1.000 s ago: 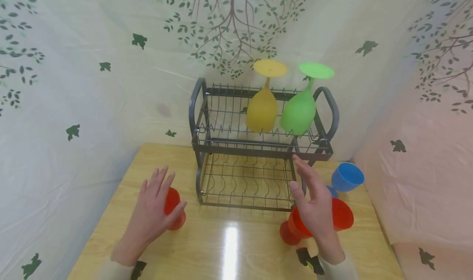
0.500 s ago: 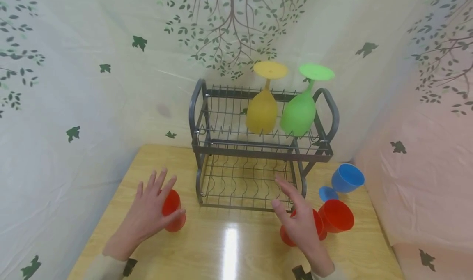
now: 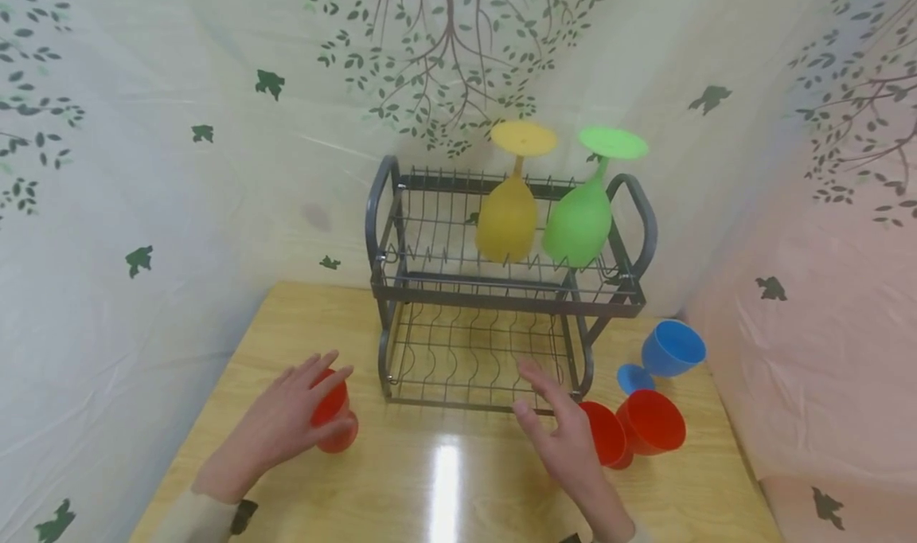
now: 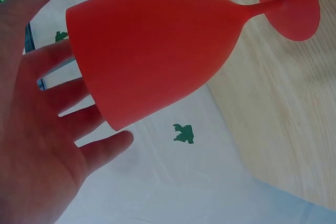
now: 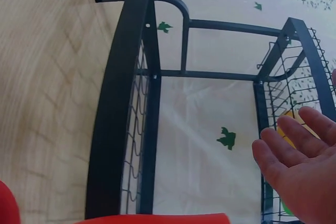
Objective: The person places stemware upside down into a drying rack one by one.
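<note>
My left hand (image 3: 275,422) hovers at a red plastic goblet (image 4: 157,51) on the left of the table. Its fingers are spread and fairly straight; in the left wrist view they overlap the goblet's rim, and the thumb stands apart from it. My right hand (image 3: 566,451) is in the air before the right front of a black two-tier dish rack (image 3: 501,297), fingers extended and holding nothing. Just right of that hand stand two more red goblets, one nearer (image 3: 606,438) and one farther right (image 3: 653,422). The nearer one is partly hidden by the hand.
On the rack's upper tier, a yellow goblet (image 3: 505,223) and a green goblet (image 3: 577,224) stand upside down. A blue goblet (image 3: 672,350) is at the table's right rear. Patterned white cloth (image 3: 215,208) hangs behind and beside the wooden table (image 3: 401,479).
My right hand has moved left and down, away from the red goblets on the right, uncovering them more. My left hand has turned and lowered toward the left red goblet.
</note>
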`<state>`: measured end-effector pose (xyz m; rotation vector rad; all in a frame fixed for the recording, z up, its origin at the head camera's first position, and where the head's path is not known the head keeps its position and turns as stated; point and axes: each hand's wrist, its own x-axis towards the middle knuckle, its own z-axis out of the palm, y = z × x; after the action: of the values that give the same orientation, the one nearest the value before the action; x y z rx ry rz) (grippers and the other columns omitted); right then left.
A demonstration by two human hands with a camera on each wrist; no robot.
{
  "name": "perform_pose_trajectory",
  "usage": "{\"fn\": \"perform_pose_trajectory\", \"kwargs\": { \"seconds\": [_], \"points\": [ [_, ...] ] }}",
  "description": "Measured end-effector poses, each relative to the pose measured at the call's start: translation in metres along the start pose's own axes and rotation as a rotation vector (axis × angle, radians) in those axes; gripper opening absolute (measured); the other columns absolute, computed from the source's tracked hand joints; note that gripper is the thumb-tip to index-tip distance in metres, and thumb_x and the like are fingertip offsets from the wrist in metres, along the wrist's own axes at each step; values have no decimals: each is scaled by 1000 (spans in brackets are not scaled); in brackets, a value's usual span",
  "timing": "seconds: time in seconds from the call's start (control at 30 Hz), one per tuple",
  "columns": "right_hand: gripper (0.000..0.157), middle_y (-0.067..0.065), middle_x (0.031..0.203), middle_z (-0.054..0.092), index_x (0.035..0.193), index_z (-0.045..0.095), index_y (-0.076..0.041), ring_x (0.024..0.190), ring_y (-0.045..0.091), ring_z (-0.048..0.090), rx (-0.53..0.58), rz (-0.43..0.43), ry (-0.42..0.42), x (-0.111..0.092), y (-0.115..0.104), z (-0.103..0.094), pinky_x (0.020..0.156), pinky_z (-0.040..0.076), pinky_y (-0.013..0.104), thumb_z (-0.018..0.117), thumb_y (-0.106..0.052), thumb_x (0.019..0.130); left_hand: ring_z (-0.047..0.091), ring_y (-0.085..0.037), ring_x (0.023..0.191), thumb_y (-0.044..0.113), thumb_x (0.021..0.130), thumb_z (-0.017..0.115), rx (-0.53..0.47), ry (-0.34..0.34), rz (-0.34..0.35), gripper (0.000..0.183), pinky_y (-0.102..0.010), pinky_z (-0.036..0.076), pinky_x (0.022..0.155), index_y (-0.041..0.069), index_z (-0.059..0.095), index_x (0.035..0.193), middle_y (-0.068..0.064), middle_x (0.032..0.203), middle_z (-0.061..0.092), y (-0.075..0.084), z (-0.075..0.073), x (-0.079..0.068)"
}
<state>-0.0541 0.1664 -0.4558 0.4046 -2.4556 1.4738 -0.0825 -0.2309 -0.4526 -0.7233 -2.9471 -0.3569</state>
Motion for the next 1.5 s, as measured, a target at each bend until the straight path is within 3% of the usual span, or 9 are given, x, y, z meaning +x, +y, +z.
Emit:
{"fn": "perform_pose_trajectory", "kwargs": {
  "seconds": [0.13, 0.4, 0.6, 0.8, 1.13, 1.37, 1.5],
  "points": [
    [47, -7, 153, 54, 145, 60, -14, 139, 22, 53, 7, -8, 1, -2, 3, 2, 108, 43, 22, 69, -11, 99, 52, -50, 132, 38, 88, 82, 10, -3, 42, 58, -65, 50, 101, 10, 67, 136, -23, 145, 56, -1, -1, 1],
    [47, -7, 152, 55, 145, 59, -13, 137, 21, 54, -12, -4, -2, -2, 6, 5, 108, 46, 28, 68, -13, 99, 56, -47, 129, 30, 85, 85, 7, -19, 39, 52, -61, 56, 94, 12, 70, 132, -21, 140, 60, -3, -3, 2],
    [46, -7, 152, 55, 146, 59, -16, 137, 20, 54, -4, 6, -7, -2, 6, 6, 108, 47, 31, 68, -15, 100, 62, -39, 117, 32, 85, 85, -8, -29, 16, 52, -56, 58, 91, 12, 71, 131, -16, 129, 65, -2, -7, 1],
    [46, -8, 152, 55, 146, 59, -15, 138, 19, 54, 10, 14, -11, -4, 7, 7, 108, 48, 29, 66, -14, 101, 63, -38, 118, 37, 84, 86, -27, -31, -36, 57, -56, 57, 94, 12, 70, 133, -16, 131, 65, -1, -10, -5],
    [46, -9, 152, 55, 146, 59, -14, 138, 18, 53, 17, 11, -4, -4, 9, 7, 108, 46, 25, 67, -14, 101, 62, -39, 118, 40, 85, 85, -77, 49, -40, 59, -58, 58, 90, 13, 69, 135, -14, 133, 65, 9, -20, -13],
    [46, 2, 149, 59, 144, 60, -12, 137, 22, 54, 22, -13, 0, -5, 9, 8, 109, 45, 26, 68, -10, 99, 64, -35, 117, 38, 85, 85, -113, 70, -65, 57, -56, 59, 90, 15, 68, 135, -10, 134, 65, 18, -24, -14],
    [46, -1, 150, 58, 144, 60, -13, 136, 21, 55, 30, -28, 7, -4, 10, 8, 108, 45, 24, 67, -9, 99, 65, -34, 116, 35, 85, 85, -151, 117, -78, 55, -57, 60, 87, 16, 68, 134, -8, 133, 66, 22, -22, -18]
  ]
}}
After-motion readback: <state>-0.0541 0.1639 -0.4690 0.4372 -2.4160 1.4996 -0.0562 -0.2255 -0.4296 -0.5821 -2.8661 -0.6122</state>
